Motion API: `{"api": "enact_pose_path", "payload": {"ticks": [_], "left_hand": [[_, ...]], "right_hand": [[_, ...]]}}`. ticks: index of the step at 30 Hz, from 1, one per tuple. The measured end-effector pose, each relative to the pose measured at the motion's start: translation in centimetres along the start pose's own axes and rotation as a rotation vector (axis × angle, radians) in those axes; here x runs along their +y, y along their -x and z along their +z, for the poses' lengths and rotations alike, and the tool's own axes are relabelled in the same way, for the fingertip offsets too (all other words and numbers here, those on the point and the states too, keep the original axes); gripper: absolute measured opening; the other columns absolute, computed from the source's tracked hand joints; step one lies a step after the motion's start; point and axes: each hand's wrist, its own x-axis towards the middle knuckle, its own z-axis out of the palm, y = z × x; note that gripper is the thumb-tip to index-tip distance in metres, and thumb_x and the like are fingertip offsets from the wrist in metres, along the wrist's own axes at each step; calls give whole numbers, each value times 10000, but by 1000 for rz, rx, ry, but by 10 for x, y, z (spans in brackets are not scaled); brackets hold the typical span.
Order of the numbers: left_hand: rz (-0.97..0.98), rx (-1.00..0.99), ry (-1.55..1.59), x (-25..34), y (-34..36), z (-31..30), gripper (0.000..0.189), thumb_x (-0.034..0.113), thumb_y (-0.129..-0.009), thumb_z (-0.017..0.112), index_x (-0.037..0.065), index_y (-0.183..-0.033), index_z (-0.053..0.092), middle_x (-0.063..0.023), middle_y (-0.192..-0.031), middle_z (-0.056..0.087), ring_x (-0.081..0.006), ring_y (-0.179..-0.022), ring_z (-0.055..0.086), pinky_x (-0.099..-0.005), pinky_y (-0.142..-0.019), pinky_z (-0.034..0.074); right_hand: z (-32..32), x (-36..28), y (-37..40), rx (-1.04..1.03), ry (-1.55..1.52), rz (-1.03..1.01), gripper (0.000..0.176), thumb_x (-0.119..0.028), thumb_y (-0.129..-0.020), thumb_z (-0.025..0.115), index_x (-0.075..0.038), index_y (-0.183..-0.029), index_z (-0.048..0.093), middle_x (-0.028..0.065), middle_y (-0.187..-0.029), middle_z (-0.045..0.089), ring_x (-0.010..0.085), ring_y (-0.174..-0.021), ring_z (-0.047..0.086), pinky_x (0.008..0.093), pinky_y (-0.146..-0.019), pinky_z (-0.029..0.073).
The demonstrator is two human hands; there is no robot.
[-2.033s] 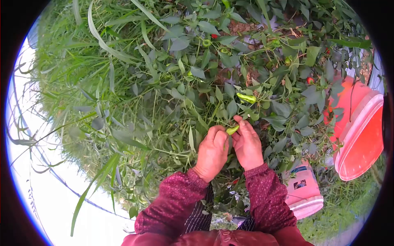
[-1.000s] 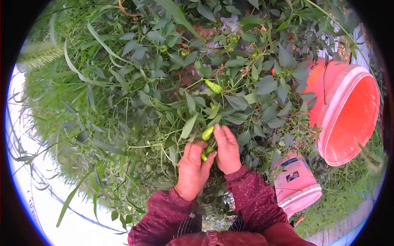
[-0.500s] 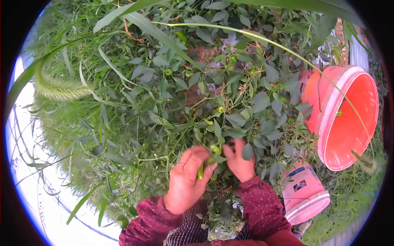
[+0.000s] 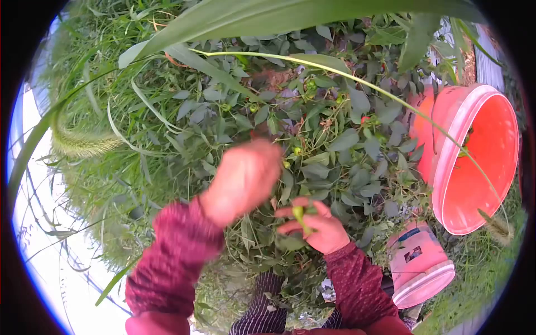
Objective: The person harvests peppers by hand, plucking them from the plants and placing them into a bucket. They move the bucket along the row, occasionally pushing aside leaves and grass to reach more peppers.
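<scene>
Big red bucket (image 4: 445, 120) tipped on its side at right, something green inside near the rim; smaller pink bucket (image 4: 412, 252) just below, contents not visible. Pepper plants (image 4: 346, 139) fill the middle, grass (image 4: 106, 184) to the left. Right hand (image 4: 324, 230) half-open, green pepper (image 4: 298, 214) at its fingers; left hand (image 4: 243, 177) motion-blurred over the foliage, can't tell its grip

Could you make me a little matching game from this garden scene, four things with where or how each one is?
1. Left hand
2. Green pepper
3. Larger bucket
4. Smaller bucket

A. wide opening showing a bright red inside
B. at the right hand's fingers
C. blurred, over the leaves
D. pink, small dark picture on its side

Pairs: 1-C, 2-B, 3-A, 4-D
</scene>
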Motion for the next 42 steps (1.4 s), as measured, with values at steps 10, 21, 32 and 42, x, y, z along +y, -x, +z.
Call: {"api": "enact_pose_path", "payload": {"ticks": [10,21,32,42], "left_hand": [[-266,-657,-1179,-146,-76,27,244,173,-855,563,78,-1070,630,-50,-1037,636,-197,-1102,531,-429,-964,365],[-42,26,-345,-87,22,-13,312,26,-740,636,75,-1035,549,-106,-945,584,-306,-918,572,-437,-869,411],[-6,58,-67,20,74,38,491,-39,-613,644,83,-1070,514,-81,-1029,562,-252,-967,576,-441,-958,377],[-263,100,220,57,117,68,378,-48,-697,614,58,-1049,529,-106,-1012,575,-287,-866,581,-397,-812,441]], "right_hand": [[-6,2,8,-354,265,255,422,-88,-886,536,-16,-1294,456,112,-1056,612,139,-839,581,287,-807,469],[3,6,-6,-47,331,226,392,-69,-879,496,-15,-1267,471,143,-1032,630,145,-801,589,258,-695,430],[11,20,-22,270,400,-29,290,-146,-887,580,-81,-1170,568,-28,-867,578,44,-713,468,184,-646,390],[-1,40,-33,216,565,-203,136,-138,-877,631,-77,-998,623,-50,-857,580,39,-748,502,206,-669,433]]}}
